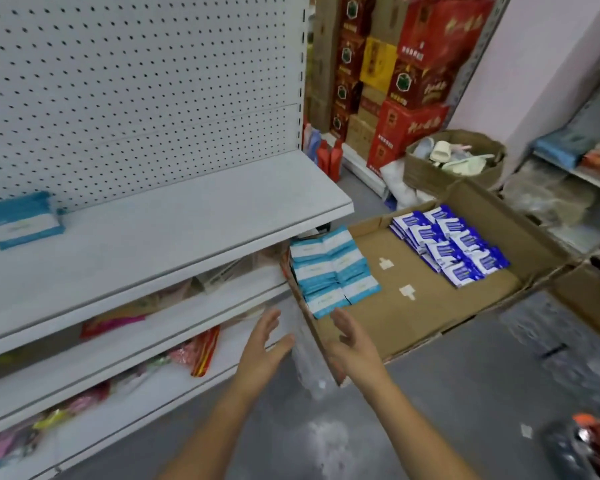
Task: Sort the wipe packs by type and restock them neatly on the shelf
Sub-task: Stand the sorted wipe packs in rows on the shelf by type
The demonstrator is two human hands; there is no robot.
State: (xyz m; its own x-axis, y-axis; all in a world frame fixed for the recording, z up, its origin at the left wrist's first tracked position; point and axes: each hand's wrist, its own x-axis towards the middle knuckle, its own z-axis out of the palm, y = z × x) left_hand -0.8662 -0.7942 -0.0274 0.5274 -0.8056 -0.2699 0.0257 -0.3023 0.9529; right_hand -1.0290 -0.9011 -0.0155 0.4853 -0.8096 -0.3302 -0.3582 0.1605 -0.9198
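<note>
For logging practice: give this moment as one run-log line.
left hand open | right hand open, near box | light-blue packs: some on shelf, rest in box | dark-blue packs: in box

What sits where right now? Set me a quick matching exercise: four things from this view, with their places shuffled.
Things:
1. dark blue packs
2. slippers
3. red cartons
4. lone light blue stack

Places:
A. on the white shelf
B. in the brown bin
C. right side of the cardboard box
D. piled high at the back

Pairs: 1-C, 2-B, 3-D, 4-A
</note>
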